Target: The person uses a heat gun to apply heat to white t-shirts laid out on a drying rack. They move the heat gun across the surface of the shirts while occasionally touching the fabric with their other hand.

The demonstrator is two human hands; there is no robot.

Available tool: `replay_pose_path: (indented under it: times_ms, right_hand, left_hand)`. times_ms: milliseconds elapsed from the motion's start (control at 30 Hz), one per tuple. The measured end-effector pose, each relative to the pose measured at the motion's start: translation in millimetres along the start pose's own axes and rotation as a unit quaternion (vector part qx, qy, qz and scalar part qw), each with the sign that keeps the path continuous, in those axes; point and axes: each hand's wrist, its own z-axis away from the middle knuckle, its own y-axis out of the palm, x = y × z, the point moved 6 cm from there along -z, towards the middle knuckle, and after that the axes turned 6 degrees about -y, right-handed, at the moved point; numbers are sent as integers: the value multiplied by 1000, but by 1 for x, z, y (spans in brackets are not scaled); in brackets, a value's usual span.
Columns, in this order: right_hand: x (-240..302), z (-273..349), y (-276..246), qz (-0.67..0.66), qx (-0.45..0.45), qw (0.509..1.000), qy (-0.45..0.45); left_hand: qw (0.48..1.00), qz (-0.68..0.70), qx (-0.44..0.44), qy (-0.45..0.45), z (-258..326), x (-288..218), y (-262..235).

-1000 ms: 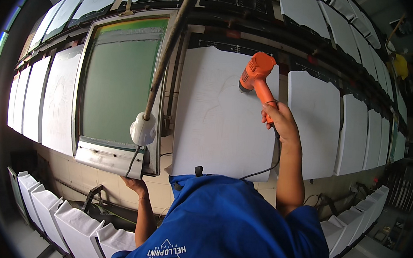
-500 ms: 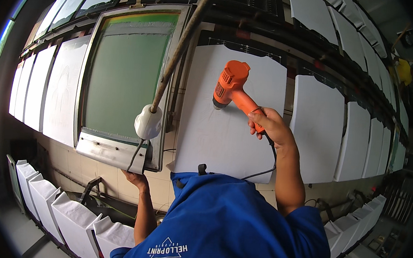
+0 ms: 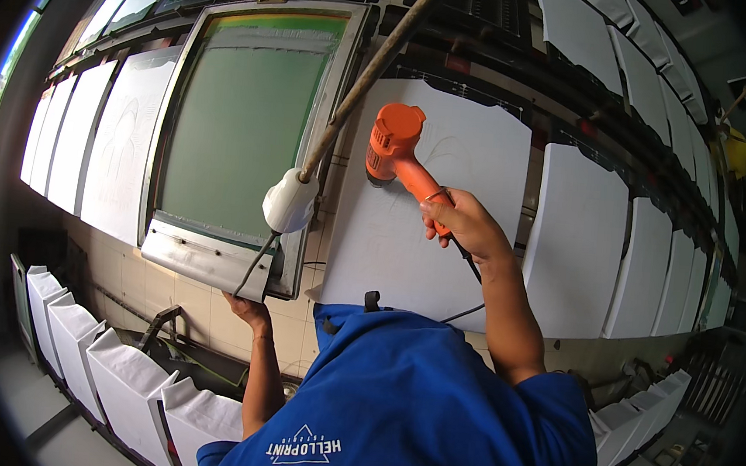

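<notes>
An orange heat gun (image 3: 405, 161) is gripped by its handle in my right hand (image 3: 465, 227). Its dark nozzle points down, just above a white cloth panel (image 3: 414, 263) with faint curved lines on it, lying flat on a dark board. To the left lies a screen-printing frame (image 3: 242, 118) with green mesh and a metal rim. A bent metal plate (image 3: 204, 259) runs along its near edge. My left hand (image 3: 250, 311) holds this near edge from below; its fingertips are partly hidden under the plate.
A wooden pole (image 3: 373, 71) with a white plastic-covered end (image 3: 290, 200) and a cable hangs over the frame's right side. Rows of white panels (image 3: 574, 240) stretch left and right on dark rails. More folded white cloth (image 3: 130, 372) hangs behind me.
The heat gun has shifted left over the white panel, showing more faint curved lines to its right. My left hand stays at the frame's near edge. The whole view has tilted slightly.
</notes>
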Motion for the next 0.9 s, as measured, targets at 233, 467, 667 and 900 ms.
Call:
replay_pose_path:
  times_ms: [233,467,667,900]
  right_hand:
    - [-10,32,12,-1,4,1000,28]
    - [-15,42,10,1,-35,999,23]
    - [-22,49,-10,-19,-125,992,-20]
    - [-39,112,-58,-33,-306,951,-15]
  left_hand:
    - [1000,2,-15,3,2,-1,1]
    - [999,-35,8,-4,3,-14,0]
    - [992,-116,-38,-31,-22,3,-22]
    - [996,76,22,-40,-54,25,-25]
